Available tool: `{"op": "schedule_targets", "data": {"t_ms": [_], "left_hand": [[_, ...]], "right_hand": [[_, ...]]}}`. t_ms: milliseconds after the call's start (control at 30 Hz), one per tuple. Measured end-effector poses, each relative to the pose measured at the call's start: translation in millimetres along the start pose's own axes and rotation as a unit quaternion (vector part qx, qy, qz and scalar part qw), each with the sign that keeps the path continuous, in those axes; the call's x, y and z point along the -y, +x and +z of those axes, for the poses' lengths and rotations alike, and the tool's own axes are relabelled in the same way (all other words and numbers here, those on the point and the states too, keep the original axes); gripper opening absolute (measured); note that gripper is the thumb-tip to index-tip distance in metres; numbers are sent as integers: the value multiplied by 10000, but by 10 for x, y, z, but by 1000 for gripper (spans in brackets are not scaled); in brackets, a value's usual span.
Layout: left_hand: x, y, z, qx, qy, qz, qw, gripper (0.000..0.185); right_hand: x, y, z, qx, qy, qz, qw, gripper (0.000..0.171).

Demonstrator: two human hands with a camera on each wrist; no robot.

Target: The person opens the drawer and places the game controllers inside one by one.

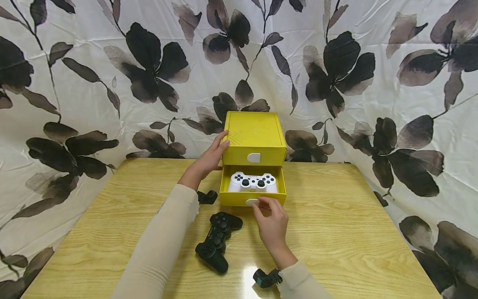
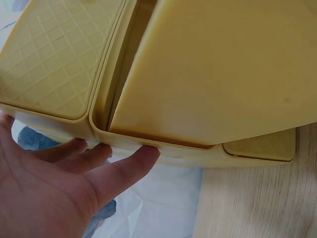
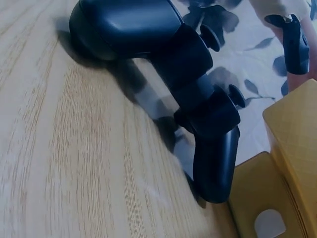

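A yellow two-drawer box [image 1: 255,128] stands at the back of the table. Its lower drawer [image 1: 233,198] is pulled out, and a white game controller [image 1: 253,182] lies inside. My left hand [image 1: 209,160] rests against the box's left side, its extended fingers [image 2: 121,173] touching the wall in the left wrist view. At the drawer's front, my right hand [image 1: 272,222] pinches the edge by the white pull [image 1: 252,202] between thumb and fingers; the right wrist view does not show this hand. A black game controller [image 1: 218,242] lies on the table between my forearms.
The upper drawer [image 1: 235,156] is closed and has a white pull [image 1: 254,158]. Black devices [image 1: 267,277] are worn at both wrists. The wooden table [image 1: 336,224] is bordered by floral cloth [image 1: 276,79] behind and at the sides.
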State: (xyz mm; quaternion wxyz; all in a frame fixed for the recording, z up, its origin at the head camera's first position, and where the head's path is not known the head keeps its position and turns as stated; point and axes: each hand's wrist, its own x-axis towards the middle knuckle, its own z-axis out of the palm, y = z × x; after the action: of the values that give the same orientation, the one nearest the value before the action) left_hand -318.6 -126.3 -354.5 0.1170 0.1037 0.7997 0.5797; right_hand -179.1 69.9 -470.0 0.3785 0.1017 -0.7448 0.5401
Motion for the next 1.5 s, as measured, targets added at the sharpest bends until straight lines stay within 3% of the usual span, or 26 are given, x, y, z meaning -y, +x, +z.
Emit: {"op": "schedule_targets", "data": {"t_ms": [300,700,1033,1500], "left_hand": [[1,-2,1,-105,94,34,9999,54],[8,43,-19,-113,105,-4,9999,55],[-19,30,-28,-74,57,-21,10000,54],[-43,19,-27,-131,264,75,9995,55]], "right_hand": [[332,77,-49,-45,113,301,9995,15],[335,150,-33,-101,69,181,9998,15],[-43,172,62,-32,98,343,9994,15],[-125,335,131,256,-8,627,9977,15]]}}
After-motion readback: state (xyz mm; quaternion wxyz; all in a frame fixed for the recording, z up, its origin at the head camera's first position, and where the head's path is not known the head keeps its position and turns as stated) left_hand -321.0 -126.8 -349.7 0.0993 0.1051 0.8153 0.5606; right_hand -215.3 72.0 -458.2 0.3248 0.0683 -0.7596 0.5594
